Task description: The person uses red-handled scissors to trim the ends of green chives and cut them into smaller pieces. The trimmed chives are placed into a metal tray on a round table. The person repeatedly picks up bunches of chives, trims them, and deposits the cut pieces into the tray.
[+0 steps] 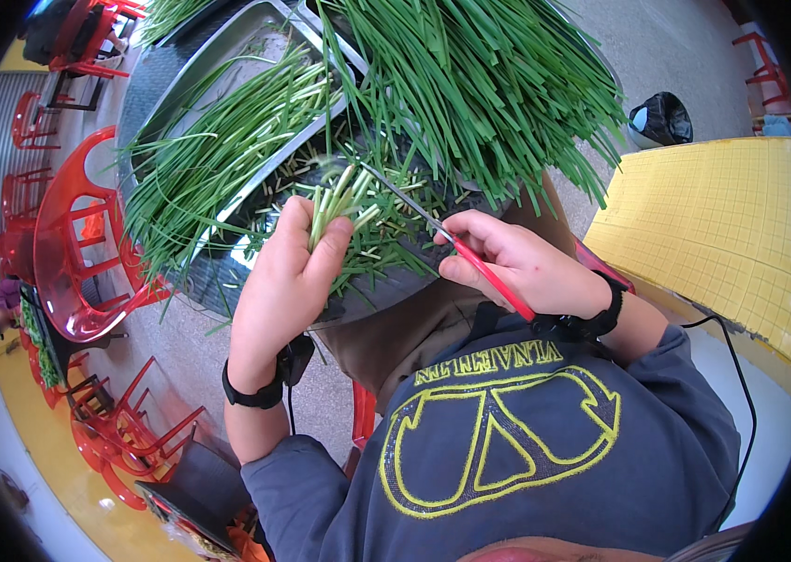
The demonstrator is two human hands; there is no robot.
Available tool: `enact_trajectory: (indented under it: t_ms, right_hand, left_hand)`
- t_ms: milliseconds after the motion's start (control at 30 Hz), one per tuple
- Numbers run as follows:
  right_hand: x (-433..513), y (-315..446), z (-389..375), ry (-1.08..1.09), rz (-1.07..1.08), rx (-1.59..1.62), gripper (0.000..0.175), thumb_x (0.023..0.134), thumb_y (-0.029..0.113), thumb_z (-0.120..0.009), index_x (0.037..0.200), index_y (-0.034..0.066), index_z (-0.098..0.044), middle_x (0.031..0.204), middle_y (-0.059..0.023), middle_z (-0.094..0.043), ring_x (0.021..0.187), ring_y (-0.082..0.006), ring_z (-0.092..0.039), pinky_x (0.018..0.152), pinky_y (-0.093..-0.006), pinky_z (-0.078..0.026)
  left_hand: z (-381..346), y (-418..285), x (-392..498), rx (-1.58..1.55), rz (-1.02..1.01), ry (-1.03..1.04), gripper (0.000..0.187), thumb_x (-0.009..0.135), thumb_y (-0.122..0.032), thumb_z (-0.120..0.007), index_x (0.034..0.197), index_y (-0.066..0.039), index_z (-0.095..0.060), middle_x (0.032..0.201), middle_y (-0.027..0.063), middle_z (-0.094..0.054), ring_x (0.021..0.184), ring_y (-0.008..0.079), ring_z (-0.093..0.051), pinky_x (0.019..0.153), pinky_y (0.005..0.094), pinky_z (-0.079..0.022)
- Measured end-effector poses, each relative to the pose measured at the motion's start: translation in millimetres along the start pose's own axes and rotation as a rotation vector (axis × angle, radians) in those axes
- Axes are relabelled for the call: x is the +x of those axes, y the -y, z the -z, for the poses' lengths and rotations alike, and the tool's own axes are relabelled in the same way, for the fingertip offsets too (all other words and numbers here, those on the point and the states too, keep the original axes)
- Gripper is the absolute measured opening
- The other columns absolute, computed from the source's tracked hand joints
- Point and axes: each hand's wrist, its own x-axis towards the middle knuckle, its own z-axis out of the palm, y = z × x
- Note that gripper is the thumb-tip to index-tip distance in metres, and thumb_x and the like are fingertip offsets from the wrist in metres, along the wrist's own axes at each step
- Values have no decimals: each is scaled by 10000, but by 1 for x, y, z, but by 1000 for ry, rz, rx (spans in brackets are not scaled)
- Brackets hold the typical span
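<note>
My left hand point(290, 270) grips a small bunch of Chinese chives point(339, 200), its pale cut ends pointing up and away from me. In my right hand point(515, 263) is a pair of scissors point(476, 263) with red handles; the metal blades reach towards the bunch, and their tips lie close to its ends. Whether the blades are parted cannot be made out. Beneath both hands, short chive trimmings point(374, 242) litter the dark tabletop point(395, 298). To the left, a metal tray point(255, 172) holds chives laid lengthwise. A large heap of long green chives point(480, 91) spreads at the upper right.
Red plastic chairs point(62, 232) stand on the floor at the left. A yellow-covered surface point(711, 232) lies at the right, near a bin with a black liner point(666, 119). Black cables point(739, 379) hang beside my arms. Another person point(8, 302) is at the far left.
</note>
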Motion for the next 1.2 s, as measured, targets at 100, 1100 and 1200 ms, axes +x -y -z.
enact_trajectory:
  t_ms: [100, 1100, 1200]
  right_hand:
    - [3, 0, -3, 43, -67, 104, 423, 1073, 311, -637, 1344, 14, -505, 831, 25, -564, 642, -32, -492, 566, -219, -399]
    - [52, 64, -38, -276, 575, 330, 640, 946, 10, -749, 1471, 56, -385, 1112, -64, -655, 794, -56, -599, 664, -213, -502]
    - [54, 64, -36, -275, 535, 377, 604, 954, 14, -740, 1455, 34, -403, 1082, -52, -659, 817, -57, -611, 639, -212, -501]
  left_hand:
    - [1, 7, 6, -79, 40, 35, 224, 1088, -267, -578, 1005, -73, -503, 704, -31, -536, 588, 57, -469, 540, 245, -383]
    - [18, -42, -2, -288, -48, 124, 185, 1101, -222, -538, 1119, -53, -612, 800, -27, -606, 578, 8, -443, 495, 191, -318]
    - [19, -42, 0, -242, 8, 131, 222, 1088, -246, -554, 1083, -37, -629, 787, -14, -635, 666, 50, -529, 589, 241, -409]
